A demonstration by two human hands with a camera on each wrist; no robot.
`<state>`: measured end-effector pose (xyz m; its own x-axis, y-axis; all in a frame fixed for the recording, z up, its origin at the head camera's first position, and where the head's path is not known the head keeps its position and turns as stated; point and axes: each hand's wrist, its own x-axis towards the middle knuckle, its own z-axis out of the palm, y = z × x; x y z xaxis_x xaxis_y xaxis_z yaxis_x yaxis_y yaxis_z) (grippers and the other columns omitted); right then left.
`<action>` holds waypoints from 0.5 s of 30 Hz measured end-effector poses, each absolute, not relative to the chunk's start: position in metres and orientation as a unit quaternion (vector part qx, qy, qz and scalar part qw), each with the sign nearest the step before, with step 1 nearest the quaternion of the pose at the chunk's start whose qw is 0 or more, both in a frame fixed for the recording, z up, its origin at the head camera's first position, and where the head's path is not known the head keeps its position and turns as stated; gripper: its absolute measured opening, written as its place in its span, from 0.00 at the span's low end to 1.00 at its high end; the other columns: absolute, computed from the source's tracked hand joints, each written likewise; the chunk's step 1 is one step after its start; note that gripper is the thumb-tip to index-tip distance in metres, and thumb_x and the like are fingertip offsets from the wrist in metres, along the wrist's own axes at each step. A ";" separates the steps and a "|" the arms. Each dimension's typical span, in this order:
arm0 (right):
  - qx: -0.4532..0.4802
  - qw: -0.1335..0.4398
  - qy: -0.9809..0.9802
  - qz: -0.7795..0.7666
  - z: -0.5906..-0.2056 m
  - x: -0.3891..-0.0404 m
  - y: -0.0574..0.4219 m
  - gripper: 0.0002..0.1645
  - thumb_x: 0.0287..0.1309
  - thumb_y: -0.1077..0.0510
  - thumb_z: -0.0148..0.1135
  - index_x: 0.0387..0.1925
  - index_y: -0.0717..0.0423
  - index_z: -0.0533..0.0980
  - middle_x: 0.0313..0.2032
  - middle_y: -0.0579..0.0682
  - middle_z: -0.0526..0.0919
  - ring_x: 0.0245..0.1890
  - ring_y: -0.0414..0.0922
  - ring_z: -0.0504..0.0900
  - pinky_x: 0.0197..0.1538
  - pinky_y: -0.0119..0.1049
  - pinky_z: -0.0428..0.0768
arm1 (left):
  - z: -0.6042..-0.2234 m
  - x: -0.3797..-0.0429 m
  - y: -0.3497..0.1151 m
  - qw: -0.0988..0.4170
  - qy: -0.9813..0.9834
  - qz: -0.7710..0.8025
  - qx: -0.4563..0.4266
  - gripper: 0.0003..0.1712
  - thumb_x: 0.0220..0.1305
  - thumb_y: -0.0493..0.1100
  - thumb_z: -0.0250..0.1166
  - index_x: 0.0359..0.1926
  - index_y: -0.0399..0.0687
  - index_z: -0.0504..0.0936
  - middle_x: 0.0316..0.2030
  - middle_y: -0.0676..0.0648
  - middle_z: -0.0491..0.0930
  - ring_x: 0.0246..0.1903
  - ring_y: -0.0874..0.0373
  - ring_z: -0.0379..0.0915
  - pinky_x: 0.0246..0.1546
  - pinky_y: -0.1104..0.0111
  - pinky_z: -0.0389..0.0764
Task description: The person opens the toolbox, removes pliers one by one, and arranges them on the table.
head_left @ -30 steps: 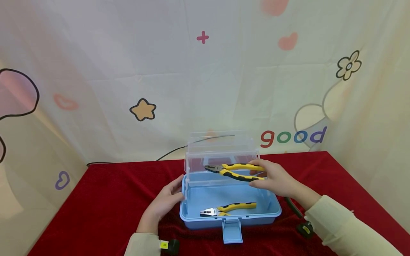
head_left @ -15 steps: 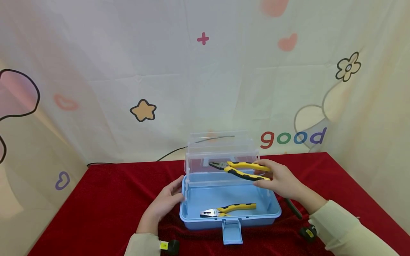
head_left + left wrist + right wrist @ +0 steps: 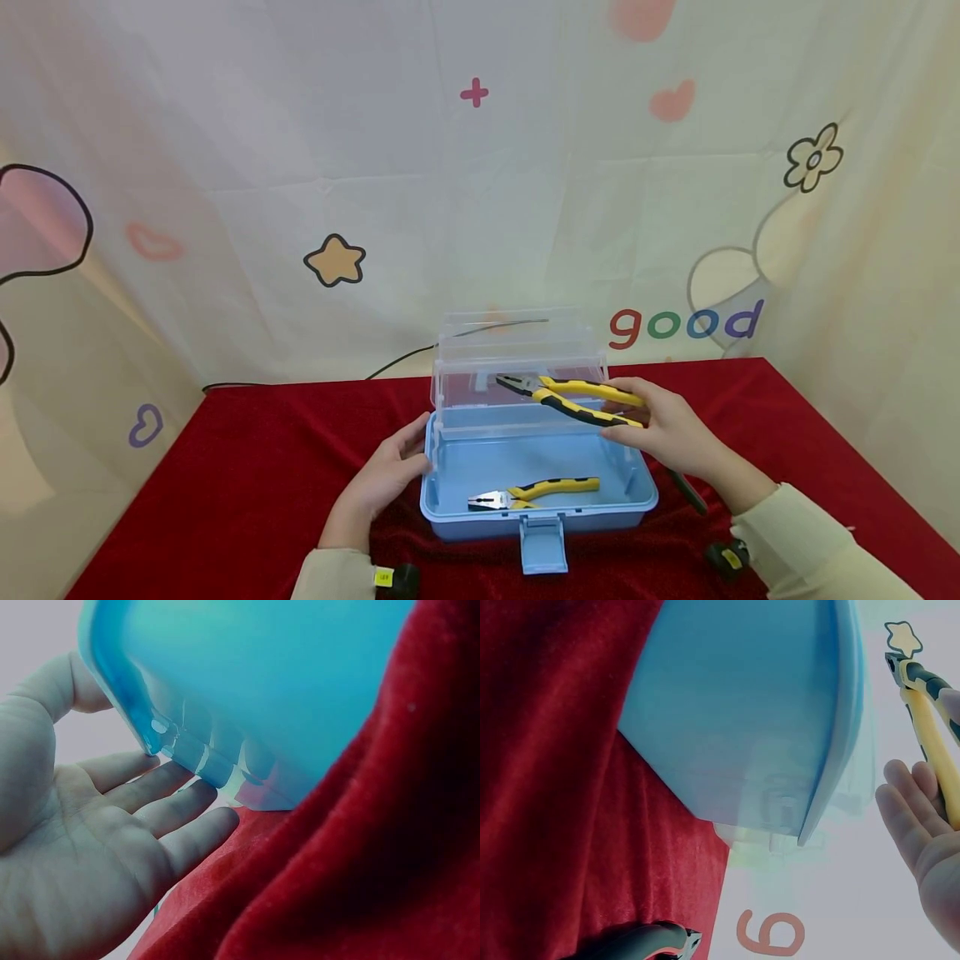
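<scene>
My right hand [image 3: 663,425] grips a pair of pliers [image 3: 576,402] by its yellow-and-black handles, which are spread apart. The dark jaws point left, above the back right part of a light blue toolbox [image 3: 542,522]. In the right wrist view the pliers [image 3: 932,742] lie across the fingers. Inside the box, along the front wall, rests a second pair of pliers [image 3: 558,485] with a silver head; its lower handle is partly hidden by the rim. My left hand [image 3: 388,471] is at the box's left side, fingers [image 3: 176,810] extended along the outer wall and thumb near the rim.
The toolbox's clear lid [image 3: 517,333] stands raised at the back, its front latch [image 3: 543,546] hanging down. Right of the box, a dark-handled tool [image 3: 641,943] lies on the red cloth [image 3: 247,483]. A patterned curtain [image 3: 390,208] hangs behind, with a black cable [image 3: 401,356] before it.
My right hand has moved a little to the right with the pliers. The left hand, the toolbox and the pliers inside it have stayed in place.
</scene>
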<state>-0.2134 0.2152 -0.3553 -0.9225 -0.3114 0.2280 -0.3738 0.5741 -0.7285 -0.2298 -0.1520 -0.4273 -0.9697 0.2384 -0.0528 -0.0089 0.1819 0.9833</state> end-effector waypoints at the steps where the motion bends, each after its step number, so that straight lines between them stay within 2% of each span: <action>1: 0.191 0.038 -0.887 0.419 -0.356 -0.213 0.216 0.36 0.51 0.54 0.68 0.61 0.58 0.66 0.52 0.60 0.77 0.49 0.53 0.82 0.42 0.35 0.84 | -0.428 -0.230 -0.152 0.097 0.763 0.635 0.075 0.44 0.52 0.35 0.59 0.72 0.46 0.56 0.68 0.41 0.62 0.65 0.42 0.62 0.58 0.51 0.72; 15: 0.172 0.059 -0.890 0.419 -0.357 -0.208 0.221 0.36 0.51 0.54 0.68 0.59 0.59 0.67 0.53 0.61 0.76 0.50 0.55 0.81 0.43 0.36 0.84 | -0.426 -0.229 -0.151 0.093 0.768 0.630 0.073 0.44 0.52 0.35 0.59 0.72 0.45 0.56 0.68 0.40 0.62 0.65 0.41 0.62 0.58 0.51 0.73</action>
<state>-0.2081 0.2207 -0.3575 -0.9335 -0.2567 0.2502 -0.3564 0.5895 -0.7249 -0.2294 -0.1510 -0.4262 -0.9719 0.2297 -0.0515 -0.0056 0.1962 0.9805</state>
